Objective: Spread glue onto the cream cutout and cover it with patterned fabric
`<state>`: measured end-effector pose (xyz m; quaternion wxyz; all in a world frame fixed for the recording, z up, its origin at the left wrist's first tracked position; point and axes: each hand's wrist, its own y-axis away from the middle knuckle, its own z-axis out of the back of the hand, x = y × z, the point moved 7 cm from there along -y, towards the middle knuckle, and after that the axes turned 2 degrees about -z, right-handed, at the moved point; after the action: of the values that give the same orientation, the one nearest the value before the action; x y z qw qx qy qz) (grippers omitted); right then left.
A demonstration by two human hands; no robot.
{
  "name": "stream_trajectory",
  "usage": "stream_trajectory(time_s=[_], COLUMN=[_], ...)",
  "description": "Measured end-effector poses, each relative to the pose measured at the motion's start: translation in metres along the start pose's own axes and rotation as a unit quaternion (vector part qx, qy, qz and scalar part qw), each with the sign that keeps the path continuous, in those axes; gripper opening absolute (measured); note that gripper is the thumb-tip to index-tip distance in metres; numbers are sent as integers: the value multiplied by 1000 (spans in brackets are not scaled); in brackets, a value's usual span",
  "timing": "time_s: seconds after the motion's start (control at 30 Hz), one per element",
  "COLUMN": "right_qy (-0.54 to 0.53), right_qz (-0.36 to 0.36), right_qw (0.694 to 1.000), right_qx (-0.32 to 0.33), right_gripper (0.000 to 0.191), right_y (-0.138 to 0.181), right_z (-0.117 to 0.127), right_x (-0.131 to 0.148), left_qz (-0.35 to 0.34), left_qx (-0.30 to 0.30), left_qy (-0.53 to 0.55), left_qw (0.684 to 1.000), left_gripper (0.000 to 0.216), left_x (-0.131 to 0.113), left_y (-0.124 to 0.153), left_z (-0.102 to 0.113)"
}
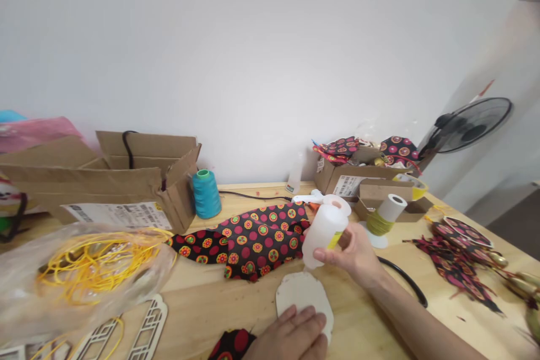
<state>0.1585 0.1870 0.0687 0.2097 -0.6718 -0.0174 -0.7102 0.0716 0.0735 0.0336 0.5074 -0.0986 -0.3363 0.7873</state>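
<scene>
My right hand (352, 253) grips a translucent white plastic bottle (324, 230) with a yellow label. The bottle is tipped, its lower end just above the far edge of a flat off-white rounded panel (297, 287). Fingers stretched out, my left hand (295, 333) lies flat on the near part of that panel, on the wooden table (198, 304). Behind them spreads a black cloth (265, 239) with red and orange flower prints. A smaller scrap of similar cloth (232, 344) is beside my left hand.
At the left are an open cardboard box (126, 185), a teal thread cone (206, 194) and a plastic bag of yellow cords (101, 264). Fretwork pieces (147, 329) lie in front. To the right stand an olive cord spool (382, 219), a filled box (337, 177) and a fan (472, 126).
</scene>
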Motion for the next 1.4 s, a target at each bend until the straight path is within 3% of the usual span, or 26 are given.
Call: stream_trajectory(time_s=[0.23, 1.0, 1.2, 1.4], right_qy=[-22, -35, -49, -85], right_qz=[-7, -20, -37, -28], right_qw=[1000, 999, 998, 995], right_qx=[15, 31, 34, -39], right_gripper=[23, 22, 25, 39], right_y=[-2, -4, -5, 2], right_z=[-6, 11, 13, 32], right_x=[0, -5, -6, 5], left_qz=[-9, -5, -10, 18], left_qx=[35, -32, -6, 69], left_qy=[-1, -27, -18, 50], left_qw=[999, 999, 1000, 996], left_gripper=[28, 38, 37, 19], left_x=[2, 1, 0, 11], left_y=[3, -2, -1, -1], left_z=[-4, 4, 3, 6])
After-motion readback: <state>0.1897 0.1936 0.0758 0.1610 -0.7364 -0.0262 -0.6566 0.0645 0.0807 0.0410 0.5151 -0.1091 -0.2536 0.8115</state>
